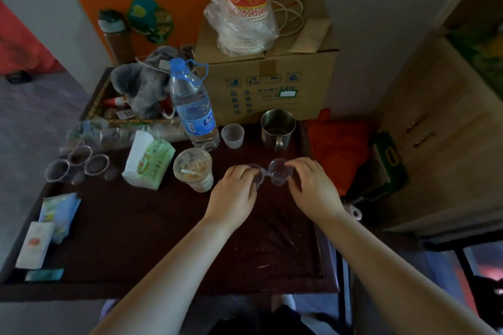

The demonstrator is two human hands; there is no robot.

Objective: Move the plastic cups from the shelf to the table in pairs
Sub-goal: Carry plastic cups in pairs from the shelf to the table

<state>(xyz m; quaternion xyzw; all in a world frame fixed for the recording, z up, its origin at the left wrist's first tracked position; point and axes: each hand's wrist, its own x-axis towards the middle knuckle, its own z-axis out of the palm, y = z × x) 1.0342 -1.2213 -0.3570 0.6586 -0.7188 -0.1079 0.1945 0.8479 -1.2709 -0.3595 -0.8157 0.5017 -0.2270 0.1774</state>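
Observation:
Two small clear plastic cups sit side by side on the dark table [163, 239], right of its middle. My left hand [234, 196] grips the left cup [258, 175], which is mostly hidden by my fingers. My right hand [313, 187] holds the right cup [279, 173] by its rim. Three more clear cups [79, 164] stand grouped at the table's left edge. Another small translucent cup [232, 135] stands behind my hands, near the water bottle.
A water bottle [194, 109], a metal mug [277, 129], a lidded drink cup [194, 170], a tissue pack [148, 163] and a cardboard box [269, 73] with stacked paper cups [245, 8] crowd the far half. Packets lie at the left front. A wooden cabinet [441, 144] stands to the right.

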